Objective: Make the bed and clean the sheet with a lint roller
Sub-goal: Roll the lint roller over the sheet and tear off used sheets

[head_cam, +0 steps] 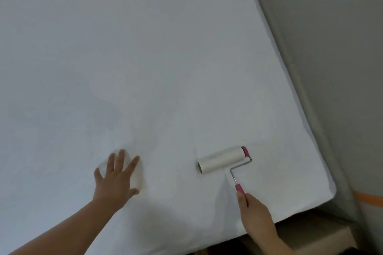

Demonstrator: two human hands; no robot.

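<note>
One lint roller (221, 159), one sheet (145, 68), 2 hands.

Views: one, head-worn, wide-angle.
Facing: forward and down, toward 12 o'clock across the sheet (165, 58).
Nearness: close, at arm's reach; left hand (116, 178) at 7 o'clock, right hand (253, 211) at 5 o'clock.
Edges: wall (331, 47) at 2 o'clock.

grey wall (331, 27) right of bed | orange stripe (369, 200) low on it | beige ledge (310, 232) below
</note>
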